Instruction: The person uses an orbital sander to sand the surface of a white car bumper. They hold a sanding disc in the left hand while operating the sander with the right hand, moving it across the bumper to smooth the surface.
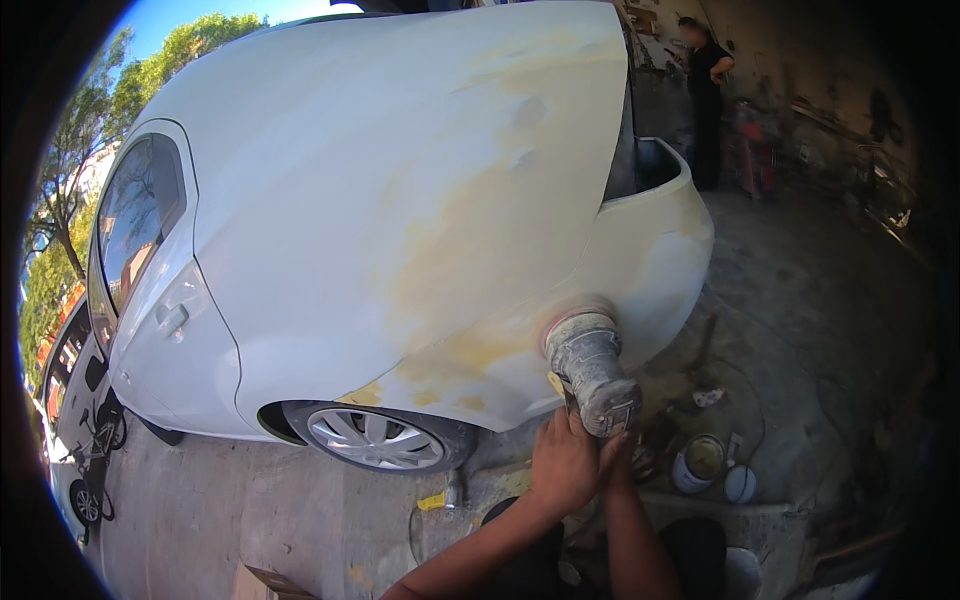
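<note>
A dusty grey power sander [590,362] has its round pad against the rear bumper [655,280] of a white car [310,200], behind the wheel. My left hand [562,462] is closed on the sander's near end, from the left. My right hand [617,456] is closed at the same end, from the right; the sander's body hides part of its fingers. Yellowish, sanded-looking filler [455,235] spreads over the rear panel and down to the bumper. The rear wheel [375,437] lies left of the sander.
Right of my hands, an open tub [698,463] and a round lid [740,484] sit on the dusty floor. A yellow-and-grey tool [443,496] lies below the wheel. A cardboard box [268,583] is at the lower edge. A person [706,95] stands in the background.
</note>
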`<action>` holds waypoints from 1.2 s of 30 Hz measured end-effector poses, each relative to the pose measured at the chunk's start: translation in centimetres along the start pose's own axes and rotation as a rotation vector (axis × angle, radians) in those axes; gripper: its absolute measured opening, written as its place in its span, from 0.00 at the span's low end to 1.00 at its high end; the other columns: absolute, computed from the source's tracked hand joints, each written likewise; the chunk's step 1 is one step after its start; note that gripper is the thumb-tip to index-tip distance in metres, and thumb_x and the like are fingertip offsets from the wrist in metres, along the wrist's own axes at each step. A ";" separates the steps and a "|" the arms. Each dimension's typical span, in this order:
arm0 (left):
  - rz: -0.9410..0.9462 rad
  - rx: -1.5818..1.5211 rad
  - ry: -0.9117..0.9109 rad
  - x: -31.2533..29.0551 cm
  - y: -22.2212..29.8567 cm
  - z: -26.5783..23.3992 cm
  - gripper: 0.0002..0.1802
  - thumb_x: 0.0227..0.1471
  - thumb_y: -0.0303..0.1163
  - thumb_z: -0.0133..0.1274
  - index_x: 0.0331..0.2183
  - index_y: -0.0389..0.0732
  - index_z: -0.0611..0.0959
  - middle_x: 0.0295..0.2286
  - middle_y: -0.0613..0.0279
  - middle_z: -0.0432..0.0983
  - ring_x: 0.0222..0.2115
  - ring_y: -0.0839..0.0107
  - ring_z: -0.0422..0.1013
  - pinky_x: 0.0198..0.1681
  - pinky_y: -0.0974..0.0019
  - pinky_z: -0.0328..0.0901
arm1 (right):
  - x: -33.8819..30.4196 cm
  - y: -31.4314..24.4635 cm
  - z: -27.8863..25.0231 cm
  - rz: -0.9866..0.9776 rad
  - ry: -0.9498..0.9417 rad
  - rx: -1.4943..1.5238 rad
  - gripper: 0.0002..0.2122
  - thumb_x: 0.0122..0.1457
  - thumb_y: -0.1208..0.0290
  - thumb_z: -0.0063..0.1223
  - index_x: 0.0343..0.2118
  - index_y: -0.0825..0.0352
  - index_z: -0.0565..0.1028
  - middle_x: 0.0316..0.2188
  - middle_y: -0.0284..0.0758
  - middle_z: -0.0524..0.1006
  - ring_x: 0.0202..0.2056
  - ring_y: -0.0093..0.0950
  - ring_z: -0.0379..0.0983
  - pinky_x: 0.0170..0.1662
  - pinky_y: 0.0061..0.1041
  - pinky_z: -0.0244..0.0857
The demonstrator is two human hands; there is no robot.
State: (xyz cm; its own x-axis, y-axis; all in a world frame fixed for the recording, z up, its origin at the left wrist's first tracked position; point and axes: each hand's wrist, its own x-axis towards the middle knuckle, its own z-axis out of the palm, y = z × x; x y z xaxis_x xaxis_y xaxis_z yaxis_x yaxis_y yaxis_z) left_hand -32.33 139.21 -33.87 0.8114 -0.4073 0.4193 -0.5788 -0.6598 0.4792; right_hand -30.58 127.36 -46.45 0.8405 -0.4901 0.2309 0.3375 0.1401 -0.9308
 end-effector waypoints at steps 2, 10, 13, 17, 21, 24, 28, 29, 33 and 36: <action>-0.005 0.024 -0.018 -0.1 -0.1 0.5 0.38 0.61 0.52 0.60 0.54 0.25 0.74 0.45 0.38 0.74 0.46 0.38 0.72 0.53 0.42 0.67 | 0.0 2.0 -0.4 -0.048 0.034 0.104 0.48 0.66 0.24 0.40 0.66 0.72 0.63 0.60 0.44 0.71 0.58 0.34 0.69 0.62 0.36 0.64; 0.009 0.082 -0.069 -0.3 -0.4 2.8 0.43 0.61 0.56 0.60 0.58 0.25 0.71 0.47 0.36 0.74 0.48 0.38 0.73 0.53 0.41 0.67 | 1.6 6.0 -2.3 -0.164 0.005 0.050 0.35 0.67 0.38 0.52 0.56 0.73 0.74 0.53 0.42 0.79 0.53 0.34 0.77 0.57 0.37 0.71; 0.049 0.089 0.025 -0.1 -0.8 1.1 0.45 0.61 0.56 0.60 0.62 0.26 0.68 0.47 0.35 0.75 0.46 0.37 0.74 0.51 0.41 0.69 | 2.3 3.7 -1.3 -0.356 0.003 -0.426 0.27 0.65 0.52 0.61 0.55 0.73 0.75 0.52 0.43 0.80 0.53 0.36 0.79 0.57 0.37 0.71; 0.169 0.091 0.032 -0.8 -2.2 -2.9 0.42 0.58 0.51 0.65 0.60 0.28 0.71 0.41 0.41 0.78 0.38 0.41 0.78 0.42 0.47 0.74 | 2.1 -1.2 -0.2 -0.025 0.045 -0.342 0.27 0.59 0.69 0.71 0.58 0.73 0.73 0.56 0.46 0.79 0.57 0.38 0.78 0.60 0.40 0.70; 0.343 -0.054 0.102 1.3 -4.2 -11.2 0.33 0.58 0.34 0.65 0.59 0.30 0.72 0.42 0.38 0.81 0.35 0.42 0.81 0.38 0.52 0.76 | 1.7 -1.3 -0.3 -0.044 0.146 -0.250 0.31 0.57 0.67 0.75 0.60 0.74 0.72 0.56 0.48 0.80 0.58 0.39 0.78 0.62 0.40 0.70; 0.366 -0.094 0.247 5.0 -4.0 -19.0 0.30 0.62 0.28 0.58 0.62 0.28 0.70 0.50 0.38 0.79 0.42 0.47 0.81 0.45 0.54 0.76 | 1.4 -2.7 0.1 -0.021 0.139 -0.293 0.31 0.56 0.64 0.76 0.59 0.74 0.74 0.53 0.49 0.82 0.56 0.41 0.81 0.59 0.40 0.73; 0.750 0.124 0.517 14.8 -4.6 -26.1 0.34 0.67 0.27 0.51 0.68 0.27 0.62 0.63 0.35 0.67 0.58 0.44 0.73 0.59 0.52 0.70 | 2.3 -1.1 -0.7 0.085 0.145 -0.306 0.31 0.56 0.59 0.76 0.58 0.73 0.76 0.51 0.49 0.84 0.53 0.43 0.83 0.55 0.41 0.76; 0.786 0.187 0.531 17.3 -3.8 -27.5 0.35 0.67 0.27 0.50 0.69 0.27 0.59 0.65 0.34 0.65 0.61 0.42 0.70 0.62 0.51 0.68 | 2.5 -0.2 -1.3 0.099 0.168 -0.315 0.31 0.56 0.58 0.76 0.57 0.72 0.77 0.50 0.50 0.84 0.52 0.44 0.83 0.55 0.41 0.76; 0.786 0.361 0.676 27.3 -4.1 -34.1 0.39 0.69 0.31 0.52 0.73 0.38 0.55 0.69 0.40 0.62 0.64 0.38 0.68 0.65 0.45 0.66 | 1.9 0.7 -0.6 0.031 0.184 -0.402 0.25 0.57 0.64 0.75 0.52 0.72 0.77 0.42 0.46 0.84 0.41 0.38 0.83 0.46 0.40 0.76; 0.518 0.472 0.728 32.9 -6.3 -38.9 0.38 0.72 0.45 0.48 0.74 0.46 0.55 0.68 0.41 0.65 0.63 0.39 0.69 0.66 0.45 0.65 | -0.1 -0.9 1.6 -0.147 0.092 -0.550 0.23 0.58 0.66 0.75 0.51 0.73 0.77 0.43 0.46 0.83 0.42 0.41 0.83 0.48 0.40 0.75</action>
State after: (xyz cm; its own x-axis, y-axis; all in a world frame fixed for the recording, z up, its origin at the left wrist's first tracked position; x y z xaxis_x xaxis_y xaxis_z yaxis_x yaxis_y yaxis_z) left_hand -5.13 154.50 6.89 0.1314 -0.3338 0.9335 -0.6267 -0.7576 -0.1827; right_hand -30.28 128.70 -45.14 0.7527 -0.5473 0.3659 0.1568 -0.3907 -0.9071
